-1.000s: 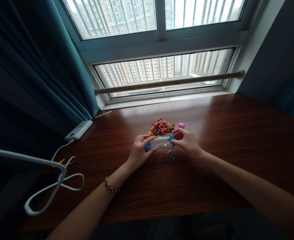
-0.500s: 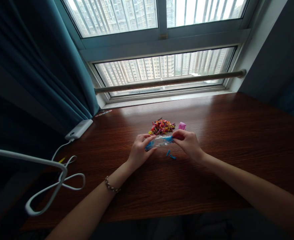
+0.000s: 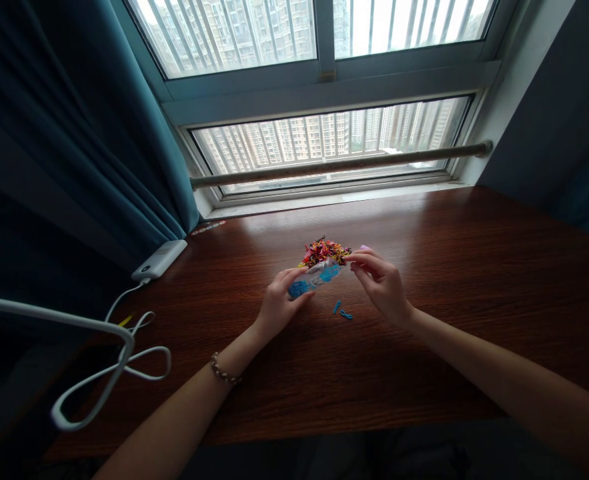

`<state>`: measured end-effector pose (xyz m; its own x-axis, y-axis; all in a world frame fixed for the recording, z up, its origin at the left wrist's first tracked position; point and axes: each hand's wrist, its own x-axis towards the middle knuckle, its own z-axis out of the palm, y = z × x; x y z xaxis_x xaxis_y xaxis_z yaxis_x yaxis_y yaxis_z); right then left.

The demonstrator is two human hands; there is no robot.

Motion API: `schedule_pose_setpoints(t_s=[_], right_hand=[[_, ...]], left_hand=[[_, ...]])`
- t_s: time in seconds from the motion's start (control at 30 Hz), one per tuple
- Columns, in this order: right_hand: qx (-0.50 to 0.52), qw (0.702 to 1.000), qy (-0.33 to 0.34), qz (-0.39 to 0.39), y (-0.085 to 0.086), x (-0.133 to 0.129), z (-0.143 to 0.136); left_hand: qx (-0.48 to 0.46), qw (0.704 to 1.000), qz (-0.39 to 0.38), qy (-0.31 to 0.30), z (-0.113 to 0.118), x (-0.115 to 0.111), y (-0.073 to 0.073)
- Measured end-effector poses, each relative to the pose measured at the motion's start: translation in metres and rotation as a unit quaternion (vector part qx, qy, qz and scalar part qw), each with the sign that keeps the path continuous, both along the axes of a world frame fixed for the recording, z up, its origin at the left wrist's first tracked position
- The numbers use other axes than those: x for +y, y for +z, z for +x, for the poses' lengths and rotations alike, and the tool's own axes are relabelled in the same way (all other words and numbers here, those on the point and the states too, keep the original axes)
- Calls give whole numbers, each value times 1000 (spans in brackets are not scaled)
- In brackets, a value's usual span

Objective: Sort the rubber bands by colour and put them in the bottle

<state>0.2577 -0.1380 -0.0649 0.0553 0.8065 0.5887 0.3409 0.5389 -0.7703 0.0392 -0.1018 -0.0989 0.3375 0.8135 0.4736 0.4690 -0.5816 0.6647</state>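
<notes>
My left hand (image 3: 280,297) is wrapped around a small clear plastic jar (image 3: 315,277) that lies tilted, its right end raised. Blue rubber bands (image 3: 298,288) show through its wall at both ends. Just right of the jar's raised end is my right hand (image 3: 383,285), thumb and fingers slightly apart with nothing visible between them. Two loose blue bands (image 3: 345,314) lie on the table below the jar. Behind the jar sits a pile of mixed-colour rubber bands (image 3: 323,249). A pink object (image 3: 366,249) is mostly hidden behind my right hand.
The brown wooden table (image 3: 449,280) reaches back to a barred window. At the left, a white power bank (image 3: 159,259) lies by the blue curtain (image 3: 159,167), with a white cable (image 3: 147,379) looping over the table's left side.
My right hand has drawn back from the jar's right end, and its fingers have loosened. The jar's right end has risen a little. The pink object is now more covered.
</notes>
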Motion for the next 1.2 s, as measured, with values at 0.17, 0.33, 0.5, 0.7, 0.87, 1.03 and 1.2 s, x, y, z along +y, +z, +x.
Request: schedule_pose_setpoints(t_s=[0.17,0.33,0.5,0.7,0.87,1.03,1.2], right_hand=[[-118,977,117,-131,-13,12,7],[-283,914,217,-192,-30,19,12],[-333,903,207,-177,-33,17,9],[-353,907,195,-119,-31,16,7],[-144,983,89,-64,-14,15,4],[-36,996,18,-86,-7,11,4],[-58,996,7,-74,-12,8,4]], left_hand=[[-176,976,-126,-7,0,3,-2],[-204,966,-160,-13,0,4,1],[-195,968,-160,-12,0,5,-1],[-117,987,-113,16,-1,5,-10],[-42,998,-50,21,-1,5,-9],[34,999,3,-6,0,1,-2],[72,997,22,-29,2,-4,0]])
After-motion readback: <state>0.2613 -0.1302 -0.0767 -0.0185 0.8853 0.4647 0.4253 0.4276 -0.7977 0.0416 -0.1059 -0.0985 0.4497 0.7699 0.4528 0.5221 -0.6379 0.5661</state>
